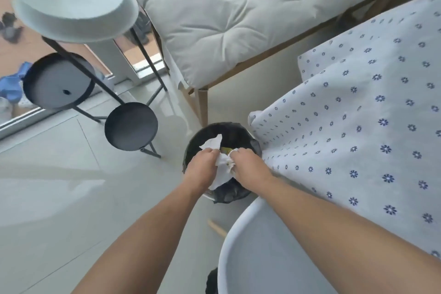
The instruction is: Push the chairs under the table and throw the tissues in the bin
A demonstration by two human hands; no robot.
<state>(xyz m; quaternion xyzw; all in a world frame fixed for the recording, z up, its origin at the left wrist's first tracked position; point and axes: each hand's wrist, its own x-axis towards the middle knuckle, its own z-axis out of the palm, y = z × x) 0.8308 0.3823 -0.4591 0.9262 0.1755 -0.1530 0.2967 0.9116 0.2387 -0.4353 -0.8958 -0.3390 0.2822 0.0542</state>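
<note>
Over the bin (238, 194) at six o'clock, the left hand (201, 164) and right hand (248, 164) each pinch white tissues (223, 162). They look light, soft and easily torn, so gripping the bunched middle seems safest before dropping them.

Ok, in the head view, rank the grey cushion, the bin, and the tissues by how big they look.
1. grey cushion
2. bin
3. tissues

The hands partly cover the bin and tissues.

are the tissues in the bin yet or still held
Still held: both hands, left and right, grip the white tissues directly above the open black-lined bin.
</note>
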